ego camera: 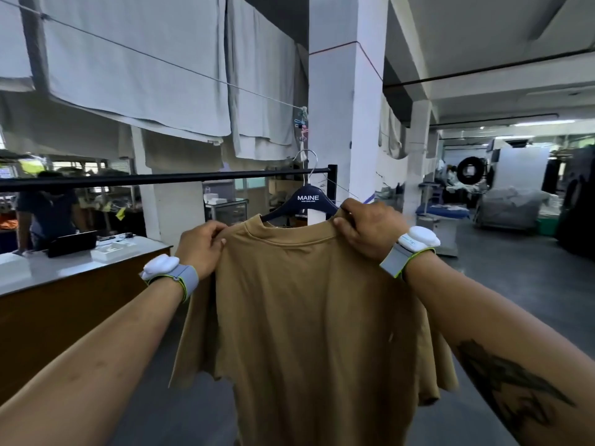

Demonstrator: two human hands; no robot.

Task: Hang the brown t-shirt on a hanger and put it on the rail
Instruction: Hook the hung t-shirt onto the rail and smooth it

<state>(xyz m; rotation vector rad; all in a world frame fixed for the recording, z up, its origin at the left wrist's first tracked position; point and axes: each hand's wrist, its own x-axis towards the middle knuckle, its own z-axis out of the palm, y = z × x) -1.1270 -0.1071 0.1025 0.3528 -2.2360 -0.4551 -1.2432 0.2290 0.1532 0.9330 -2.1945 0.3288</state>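
Note:
The brown t-shirt [309, 317] hangs in front of me with its collar uppermost. My left hand [203, 249] grips its left shoulder and my right hand [370, 228] grips its right shoulder. Inside the collar sits a dark blue hanger [307, 199] printed MAINE; only its middle shows above the neck. The hanger's metal hook curves up over the black rail [161, 178], which runs horizontally from the left edge to a black upright post near the centre. Whether the hook bears on the rail I cannot tell.
A counter [64, 272] with a white top and wooden front stands at the left, with a person behind it. A white pillar [346, 123] rises just behind the rail's end. Pale sheets hang on lines overhead. Grey floor stretches to the right, towards laundry machines.

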